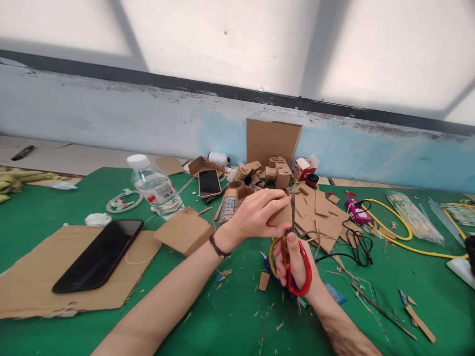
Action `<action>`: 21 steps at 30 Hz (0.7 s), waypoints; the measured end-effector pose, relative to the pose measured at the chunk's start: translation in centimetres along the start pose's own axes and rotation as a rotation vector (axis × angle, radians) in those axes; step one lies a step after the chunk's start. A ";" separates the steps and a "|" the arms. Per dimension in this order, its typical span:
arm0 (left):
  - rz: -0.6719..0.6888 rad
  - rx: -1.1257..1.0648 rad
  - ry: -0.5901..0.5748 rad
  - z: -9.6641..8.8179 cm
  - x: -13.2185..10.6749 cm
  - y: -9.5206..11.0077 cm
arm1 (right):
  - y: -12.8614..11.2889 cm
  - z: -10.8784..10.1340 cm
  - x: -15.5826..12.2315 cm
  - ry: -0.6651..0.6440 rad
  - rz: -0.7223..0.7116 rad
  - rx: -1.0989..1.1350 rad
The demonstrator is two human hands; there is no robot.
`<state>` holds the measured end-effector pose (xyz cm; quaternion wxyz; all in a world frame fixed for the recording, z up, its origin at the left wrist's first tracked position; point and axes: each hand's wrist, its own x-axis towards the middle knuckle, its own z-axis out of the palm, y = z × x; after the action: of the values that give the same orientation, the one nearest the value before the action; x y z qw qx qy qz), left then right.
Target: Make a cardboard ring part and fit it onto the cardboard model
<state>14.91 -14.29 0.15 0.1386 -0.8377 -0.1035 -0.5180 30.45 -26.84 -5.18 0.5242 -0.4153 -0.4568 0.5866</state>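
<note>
My left hand (260, 210) is closed on a small piece of cardboard (281, 216), fingers along its top and thumb underneath. In my right hand (295, 264) is a pair of scissors (306, 274) with one red and one yellow handle loop. The blades point up and away from me, at the right edge of the held cardboard. Whether they bite into it I cannot tell. Behind my left hand stand cardboard tubes (227, 205) with blue print. Beneath the scissors lies a dark blue object, mostly hidden by my right hand.
Cardboard scraps (315, 212) and a cardboard camera model (279, 172) lie beyond my hands. On the left are a water bottle (156, 190), a large black phone (100, 257) and a cardboard sheet (33, 277). A yellow cable (408, 242), black wire (365, 252) and a craft knife (417, 319) are right.
</note>
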 end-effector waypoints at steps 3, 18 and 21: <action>-0.025 0.003 -0.008 0.1 -0.3 0.0 | 0.2 0.1 -0.1 0.018 0.014 0.003; -0.088 -0.017 0.129 -0.3 -0.5 -1.4 | -2.0 -1.4 1.2 0.136 -0.044 -0.134; -0.189 -0.092 0.172 -0.7 -0.5 -2.0 | -3.1 -4.7 2.6 0.343 -0.049 -0.361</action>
<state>13.45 -12.68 0.30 0.0589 -0.7822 -0.1456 -0.6030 35.45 -23.70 -3.26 0.5253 -0.5847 -0.4684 0.4034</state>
